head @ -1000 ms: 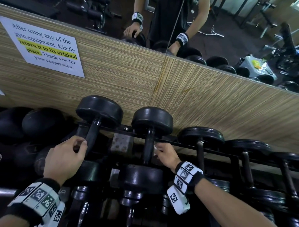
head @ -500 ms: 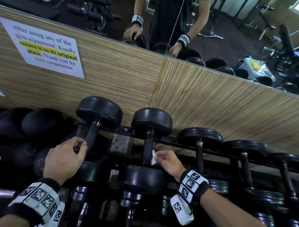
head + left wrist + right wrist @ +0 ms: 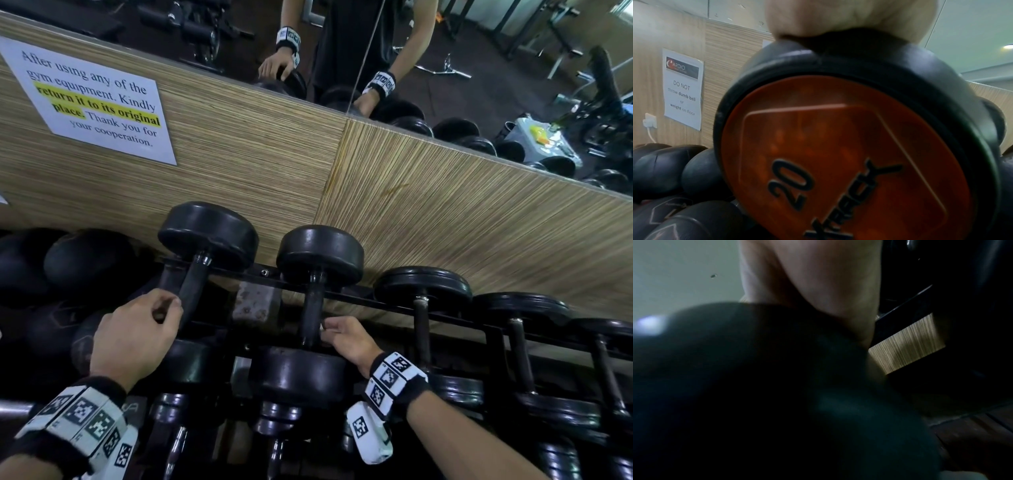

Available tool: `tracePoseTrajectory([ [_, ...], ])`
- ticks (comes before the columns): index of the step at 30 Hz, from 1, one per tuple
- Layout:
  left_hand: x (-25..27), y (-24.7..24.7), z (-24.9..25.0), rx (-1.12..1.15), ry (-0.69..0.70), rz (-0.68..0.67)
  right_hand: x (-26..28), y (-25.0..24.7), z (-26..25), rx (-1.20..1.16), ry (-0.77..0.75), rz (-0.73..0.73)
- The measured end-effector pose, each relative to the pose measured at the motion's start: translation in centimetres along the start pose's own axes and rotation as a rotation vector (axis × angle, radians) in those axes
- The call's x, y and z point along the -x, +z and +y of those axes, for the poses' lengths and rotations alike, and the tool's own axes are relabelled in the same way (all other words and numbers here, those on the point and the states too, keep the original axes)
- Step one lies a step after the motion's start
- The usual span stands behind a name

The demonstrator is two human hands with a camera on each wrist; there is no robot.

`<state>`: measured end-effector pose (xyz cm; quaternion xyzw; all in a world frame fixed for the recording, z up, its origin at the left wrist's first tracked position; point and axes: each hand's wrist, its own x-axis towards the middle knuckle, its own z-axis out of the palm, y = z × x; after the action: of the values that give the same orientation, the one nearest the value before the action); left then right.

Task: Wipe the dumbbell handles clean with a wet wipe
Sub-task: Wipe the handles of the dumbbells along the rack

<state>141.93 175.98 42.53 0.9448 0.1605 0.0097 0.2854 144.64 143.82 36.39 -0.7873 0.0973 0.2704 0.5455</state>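
In the middle of the head view, the right hand (image 3: 349,339) is pressing against the lower end of a dumbbell handle (image 3: 312,310), its fingers (image 3: 334,323) curling in toward the bar. Only a sliver of white, most likely the wet wipe (image 3: 322,328), is showing between the fingers and the handle, so they seem to be pinching it there, though the grip itself is mostly hidden. The right wrist view is dark and blurred and is giving no help.

To the left of it in the frame, the left hand (image 3: 137,337) is grasping the handle of the neighbouring dumbbell (image 3: 205,236), thumb and fingers closing round the bar near its lower end. The left wrist view is showing an orange end cap (image 3: 842,162) marked 20, right under that hand. Both dumbbells are lying in a black rack (image 3: 376,301) against a wood-patterned wall (image 3: 445,212), with more dumbbells running off to the lower right.

The wipe is bunching small, so it is probably touching only one side of the bar; the far side could stay dirty unless the hand wraps round or twists. The gap between handle and the rack rail is narrow, and knuckles could scrape there. If the left hand pulls, its heavy dumbbell could roll in the rack and pinch a finger.
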Motion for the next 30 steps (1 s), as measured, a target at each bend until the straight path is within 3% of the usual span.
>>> tracePoseTrajectory([
  [7, 0.0, 0.0, 0.0, 0.015, -0.013, 0.003, 0.9, -1.7, -0.1, 0.029, 0.015, -0.040],
  [11, 0.1, 0.0, 0.0, 0.035, -0.022, 0.005, -2.0, -1.6, -1.8, 0.121, -0.149, 0.267],
  [13, 0.1, 0.1, 0.0, 0.036, -0.020, 0.010, -3.2, -1.7, -2.3, 0.248, -0.216, 0.337],
  [21, 0.1, 0.1, -0.1, 0.033, -0.003, 0.007, 1.2, -1.1, -0.7, 0.471, -0.187, 0.123],
  [27, 0.2, 0.2, -0.4, 0.042, -0.012, 0.000, -2.5, -1.6, -3.4, 0.397, -0.367, 0.464],
  [30, 0.1, 0.2, -0.5, 0.047, -0.021, -0.005, -3.0, -1.5, -3.6, 0.331, -0.393, 0.429],
])
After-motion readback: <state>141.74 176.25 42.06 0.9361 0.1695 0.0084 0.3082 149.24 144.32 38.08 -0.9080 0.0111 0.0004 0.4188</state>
